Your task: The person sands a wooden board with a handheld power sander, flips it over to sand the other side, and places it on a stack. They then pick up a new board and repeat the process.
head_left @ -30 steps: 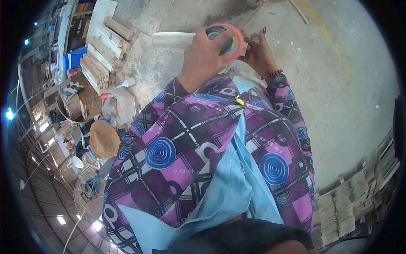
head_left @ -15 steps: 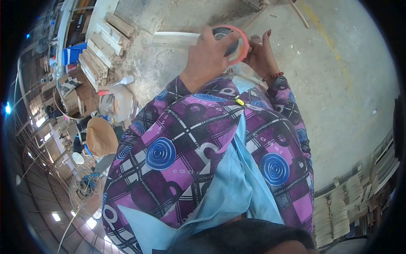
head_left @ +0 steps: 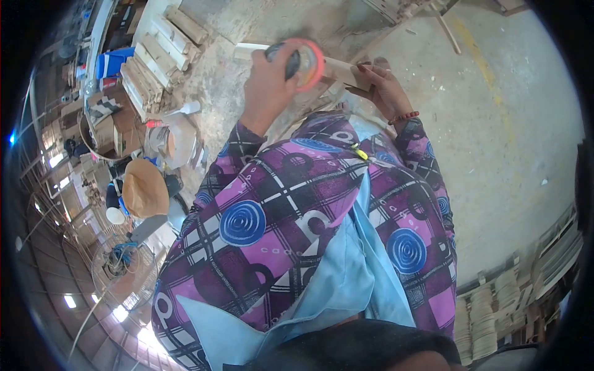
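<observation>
While the right hand [head_left: 388, 89] clasps wood [head_left: 341, 70], the left hand [head_left: 267, 86], clamping a disc [head_left: 305, 63], has shifted leftward.

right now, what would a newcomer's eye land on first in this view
The purple patterned garment filling the middle likely catches the eye first. Above it, the left hand grips a blurred, red-rimmed round tool in front of a pale strip held in the right hand. A tan hat stands out at left.

- Round object [head_left: 309, 65]: rimmed in red, apparently blackened behind.
- Strip [head_left: 339, 70]: toned pale cream.
- Garment [head_left: 291, 204]: patterned with purple checks, blue spirals.
</observation>
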A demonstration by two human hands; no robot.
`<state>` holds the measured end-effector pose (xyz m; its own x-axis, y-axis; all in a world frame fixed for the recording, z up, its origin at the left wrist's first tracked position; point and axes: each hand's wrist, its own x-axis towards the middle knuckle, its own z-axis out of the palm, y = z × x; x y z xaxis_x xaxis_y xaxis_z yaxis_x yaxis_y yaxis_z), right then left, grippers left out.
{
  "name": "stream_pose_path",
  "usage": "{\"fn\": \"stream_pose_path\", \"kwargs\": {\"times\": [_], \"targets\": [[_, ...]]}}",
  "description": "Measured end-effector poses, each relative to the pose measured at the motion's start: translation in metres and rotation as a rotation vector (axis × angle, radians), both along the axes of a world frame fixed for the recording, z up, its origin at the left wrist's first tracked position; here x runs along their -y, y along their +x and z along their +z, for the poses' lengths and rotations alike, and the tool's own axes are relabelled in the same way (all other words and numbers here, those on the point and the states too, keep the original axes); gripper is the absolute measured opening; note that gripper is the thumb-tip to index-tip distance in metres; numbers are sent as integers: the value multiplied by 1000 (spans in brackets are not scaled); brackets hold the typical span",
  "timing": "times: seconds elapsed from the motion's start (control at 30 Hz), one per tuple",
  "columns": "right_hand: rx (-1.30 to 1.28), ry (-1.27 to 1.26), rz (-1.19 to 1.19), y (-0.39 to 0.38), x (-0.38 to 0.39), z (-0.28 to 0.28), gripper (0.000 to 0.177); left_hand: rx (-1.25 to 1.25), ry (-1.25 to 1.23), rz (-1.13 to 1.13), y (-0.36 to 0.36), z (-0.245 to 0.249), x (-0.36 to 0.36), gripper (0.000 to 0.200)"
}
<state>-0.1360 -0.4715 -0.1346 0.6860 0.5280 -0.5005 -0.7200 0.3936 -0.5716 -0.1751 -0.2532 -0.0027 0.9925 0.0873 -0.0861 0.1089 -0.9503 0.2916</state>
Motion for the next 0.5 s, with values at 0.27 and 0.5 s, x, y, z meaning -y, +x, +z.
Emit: {"fn": "stream_pose_path", "kwargs": {"times": [0.27,0.5], "targets": [[-45,-58,0,5,1,3,41,28,21,31,-3,2,14,53],[-3,19,-32,4,3,-9,32,38,44,20,-6,-6,21,56]]}}
